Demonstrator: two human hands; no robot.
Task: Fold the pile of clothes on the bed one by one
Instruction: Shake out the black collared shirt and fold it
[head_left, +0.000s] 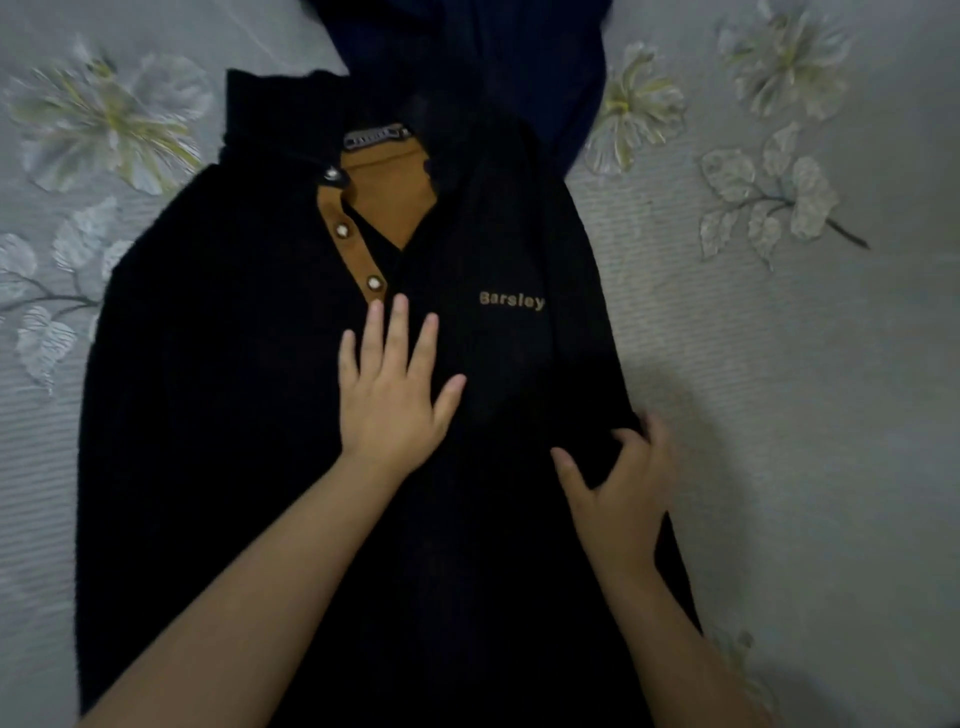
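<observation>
The black pullover (249, 415) lies front-up and flat on the bed, collar pointing away. Its tan placket (353, 239) is open with snap buttons, and the chest reads "Barsley". A navy garment (519, 67) lies beyond, partly under the collar.

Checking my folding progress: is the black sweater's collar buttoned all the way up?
No. The black sweater lies with its collar open, tan lining and unfastened snaps showing.

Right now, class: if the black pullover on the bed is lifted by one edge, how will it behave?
The black pullover probably droops limply: its edge bunches in the right hand. Likely unslippery; it lies flat under the left hand.
</observation>
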